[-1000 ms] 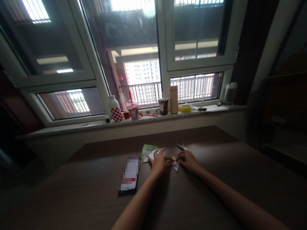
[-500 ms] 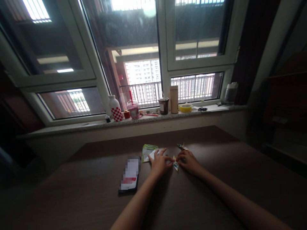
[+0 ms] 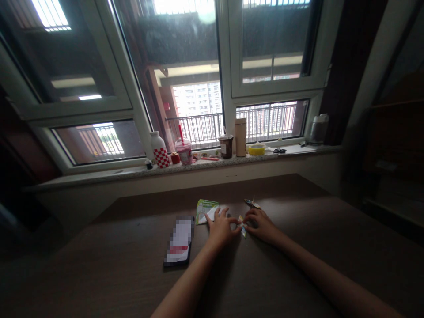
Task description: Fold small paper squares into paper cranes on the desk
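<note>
A small folded piece of printed paper (image 3: 243, 231), yellow, white and blue with pointed ends, lies between my two hands. My left hand (image 3: 221, 227) pinches its left side with thumb and finger while the other fingers spread over a stack of green and white printed sheets (image 3: 202, 212). From the right, my right hand (image 3: 261, 224) grips the same paper with its fingertips. Just beyond the right hand's knuckles sits another folded paper piece (image 3: 253, 204) with sharp points. The fingertips cover the middle of the paper being held.
A phone (image 3: 179, 240) rests on the brown table (image 3: 126, 247) left of my left hand. Along the windowsill stand a checkered bottle (image 3: 160, 152), a pink drink cup (image 3: 184, 152), a dark drink cup (image 3: 226, 146), a tan flask (image 3: 240, 138) and yellow tape (image 3: 256, 150).
My fingers have shifted slightly around the folded paper, and the left hand's fingers have curled a little. The phone, sheets and second folded piece stay put.
</note>
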`<action>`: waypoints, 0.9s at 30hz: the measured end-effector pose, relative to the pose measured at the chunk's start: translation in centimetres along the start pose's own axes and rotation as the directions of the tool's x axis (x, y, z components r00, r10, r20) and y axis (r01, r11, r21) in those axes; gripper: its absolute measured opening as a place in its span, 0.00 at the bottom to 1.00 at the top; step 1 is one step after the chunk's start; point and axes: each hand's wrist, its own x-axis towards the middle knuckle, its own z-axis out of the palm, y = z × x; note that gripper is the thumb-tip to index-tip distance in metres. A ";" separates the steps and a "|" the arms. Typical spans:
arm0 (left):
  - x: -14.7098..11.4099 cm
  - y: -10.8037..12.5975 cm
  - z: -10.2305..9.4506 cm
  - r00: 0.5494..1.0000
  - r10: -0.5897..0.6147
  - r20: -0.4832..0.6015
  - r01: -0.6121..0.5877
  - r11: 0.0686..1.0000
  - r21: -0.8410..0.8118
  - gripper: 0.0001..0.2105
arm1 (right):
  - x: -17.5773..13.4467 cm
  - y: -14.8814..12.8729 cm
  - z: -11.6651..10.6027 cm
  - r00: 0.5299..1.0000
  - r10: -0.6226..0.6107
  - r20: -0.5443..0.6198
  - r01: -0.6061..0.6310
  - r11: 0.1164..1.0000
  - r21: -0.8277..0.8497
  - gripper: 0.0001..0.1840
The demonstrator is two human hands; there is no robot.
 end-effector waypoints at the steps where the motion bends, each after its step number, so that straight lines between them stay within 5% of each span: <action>1: -0.1 0.0 -0.1 1.000 0.000 0.011 0.000 1.000 0.006 0.12 | 0.0 0.1 0.0 1.000 -0.004 0.000 0.004 1.000 0.000 0.11; 12: -0.4 -0.1 -0.5 0.992 0.022 0.121 -0.024 1.000 0.015 0.22 | -0.1 0.3 0.1 1.000 -0.005 0.001 0.005 1.000 -0.008 0.11; 27: -0.2 0.0 -1.1 0.982 -0.050 0.182 0.038 0.997 0.069 0.18 | -0.7 -0.9 -1.0 0.996 -0.007 0.087 0.007 1.000 -0.005 0.21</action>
